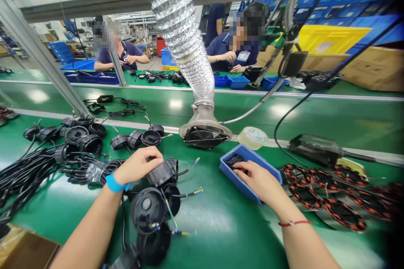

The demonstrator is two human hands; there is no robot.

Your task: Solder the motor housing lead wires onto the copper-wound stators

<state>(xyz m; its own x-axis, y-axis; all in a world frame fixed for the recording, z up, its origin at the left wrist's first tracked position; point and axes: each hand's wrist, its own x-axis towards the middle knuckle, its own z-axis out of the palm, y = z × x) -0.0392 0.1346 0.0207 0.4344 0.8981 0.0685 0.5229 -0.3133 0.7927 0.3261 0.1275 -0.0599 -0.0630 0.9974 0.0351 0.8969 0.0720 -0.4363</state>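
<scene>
While the left hand (138,164) bends over a black cup (161,173), the right hand (256,178) dips into a blue bin (240,185).
The cup lies left of centre on the green bench (208,222), touched by the left fingers, though whether they grip it I cannot tell; coloured wires (193,164) stick out to its right. The right fingers are bent among small black pieces (234,160), and whether they hold one is hidden. More cups (147,211) sit nearer, cables (28,174) lie far left, and copper coils (344,215) fill the right. Beyond the bin stands a tape roll (253,138), with a hood (204,124) to its left.
</scene>
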